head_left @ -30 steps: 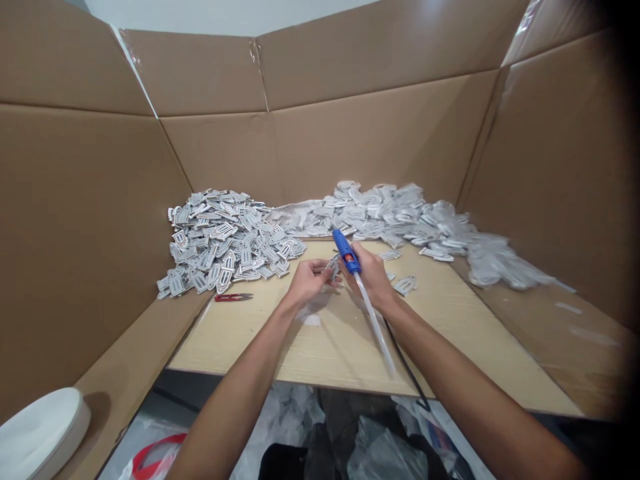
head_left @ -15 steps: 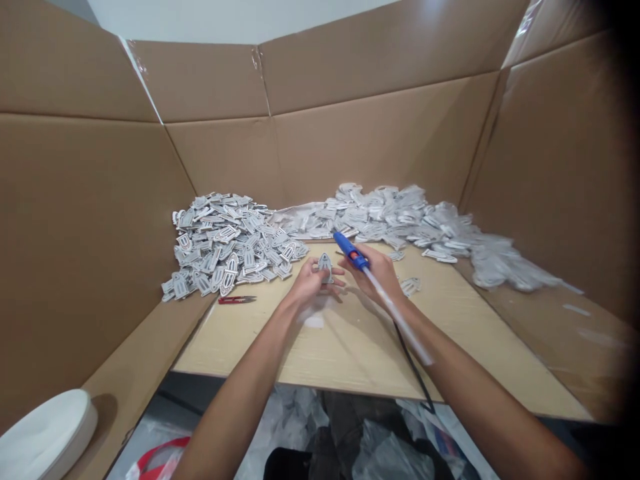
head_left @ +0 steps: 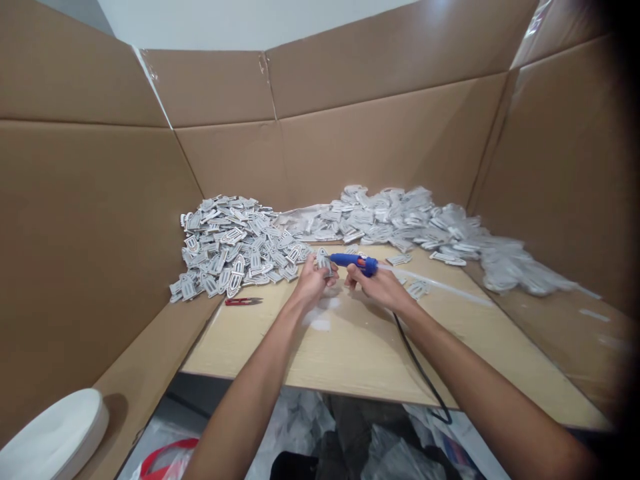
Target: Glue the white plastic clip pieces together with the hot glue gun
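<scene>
Between the fingers of my left hand [head_left: 313, 283] is a small grey pointed-arch piece [head_left: 324, 261], held upright above the board. My right hand [head_left: 375, 283] is wrapped round a blue hot glue gun [head_left: 354, 262]. Its nozzle points left and meets the upper part of the grey piece, though I cannot tell whether it touches. A long translucent glue stick [head_left: 435, 283] trails from the gun's rear, and a black cord [head_left: 417, 363] hangs below my right wrist. Several like pieces lie heaped [head_left: 240, 243] behind and left of my left hand.
Red thread snips [head_left: 243, 302] lie on the pale board [head_left: 350, 363]. A mound of plastic-bagged pieces [head_left: 400, 213] runs along the back right. Loose pieces [head_left: 419, 288] lie near my right wrist. Cardboard walls [head_left: 365, 147] enclose the board; a white round object [head_left: 55, 433] is at lower left.
The glue gun has swung from tilted up-left to nearly level, its nozzle now at the grey piece. My left fingers have curled in closer around the piece. The view has shifted slightly.
</scene>
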Demonstrator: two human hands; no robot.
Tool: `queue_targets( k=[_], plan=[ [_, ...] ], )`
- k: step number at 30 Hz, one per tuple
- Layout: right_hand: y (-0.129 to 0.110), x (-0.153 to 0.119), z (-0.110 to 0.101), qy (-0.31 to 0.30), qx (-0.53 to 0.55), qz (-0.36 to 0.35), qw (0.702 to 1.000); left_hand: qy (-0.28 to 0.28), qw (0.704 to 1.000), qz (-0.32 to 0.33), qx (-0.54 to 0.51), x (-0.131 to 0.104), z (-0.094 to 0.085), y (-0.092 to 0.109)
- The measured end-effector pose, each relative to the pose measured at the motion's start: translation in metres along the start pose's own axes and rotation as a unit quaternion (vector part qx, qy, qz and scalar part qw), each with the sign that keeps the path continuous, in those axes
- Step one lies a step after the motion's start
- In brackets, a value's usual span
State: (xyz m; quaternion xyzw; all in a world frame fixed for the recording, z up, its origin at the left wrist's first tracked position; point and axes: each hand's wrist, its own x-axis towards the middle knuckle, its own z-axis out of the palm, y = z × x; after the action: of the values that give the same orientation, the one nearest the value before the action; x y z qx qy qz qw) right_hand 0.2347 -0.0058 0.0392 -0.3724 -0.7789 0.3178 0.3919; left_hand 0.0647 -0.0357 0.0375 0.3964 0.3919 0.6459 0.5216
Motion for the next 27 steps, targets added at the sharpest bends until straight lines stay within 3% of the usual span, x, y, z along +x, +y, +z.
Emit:
queue_targets(
  k=[12, 16, 21, 27],
  plan=[
    [0.001, 0.000, 0.002, 0.023, -0.017, 0.041, 0.999, -0.040, 0.999, 0.024, 0.005, -0.001, 0.000, 0.000],
    [-0.002, 0.000, 0.003, 0.038, -0.029, 0.020, 0.999, -0.041, 0.998, 0.037, 0.025, 0.002, -0.005, -0.006],
    [0.001, 0.000, 0.002, 0.036, -0.035, -0.012, 0.999, -0.021, 0.995, 0.041, 0.089, 0.004, -0.011, -0.011],
    [0.001, -0.002, 0.005, 0.012, -0.055, -0.030, 0.998, 0.013, 0.962, 0.131, 0.240, -0.006, -0.014, -0.004]
  ],
)
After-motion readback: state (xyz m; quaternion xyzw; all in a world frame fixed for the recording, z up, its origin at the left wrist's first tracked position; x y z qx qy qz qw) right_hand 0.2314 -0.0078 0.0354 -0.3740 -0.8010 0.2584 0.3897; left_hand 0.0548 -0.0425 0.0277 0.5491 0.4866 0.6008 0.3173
